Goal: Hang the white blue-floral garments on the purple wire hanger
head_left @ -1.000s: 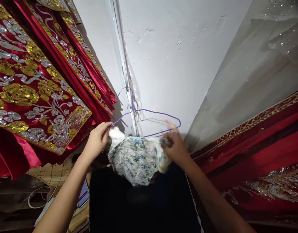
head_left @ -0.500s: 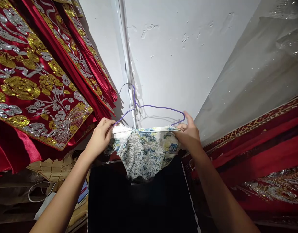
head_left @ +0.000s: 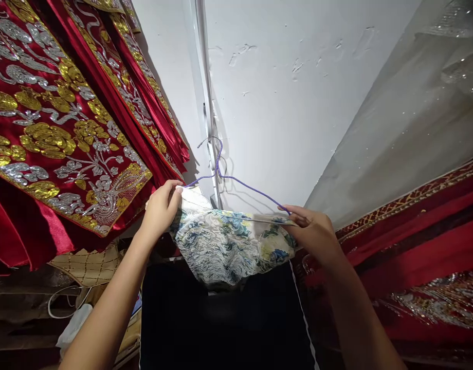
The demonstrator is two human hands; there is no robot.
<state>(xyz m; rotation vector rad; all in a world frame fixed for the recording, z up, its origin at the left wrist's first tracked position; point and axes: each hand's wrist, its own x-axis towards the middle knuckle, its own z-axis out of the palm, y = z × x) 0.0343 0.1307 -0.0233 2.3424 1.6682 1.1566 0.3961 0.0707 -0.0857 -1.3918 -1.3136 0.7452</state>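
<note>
A purple wire hanger stands with its hook up, in front of the white wall corner. Below it spreads a floral garment, white with blue and yellow flowers and a ruffled middle. My left hand pinches the garment's upper left edge together with the left end of the hanger. On the other side, my right hand grips the garment's upper right edge, its fingers over the hanger's right end. The hanger's lower bar is hidden by the cloth.
Red garments with gold and silver sequins hang at the left. A pale sheer cloth and red beaded fabric are at the right. Low on the left lie a white cable and a plastic bag.
The hanger has tilted, its right end dropping. My right hand has moved right and down and closed over that end; the garment's left edge has risen slightly with my left hand.
</note>
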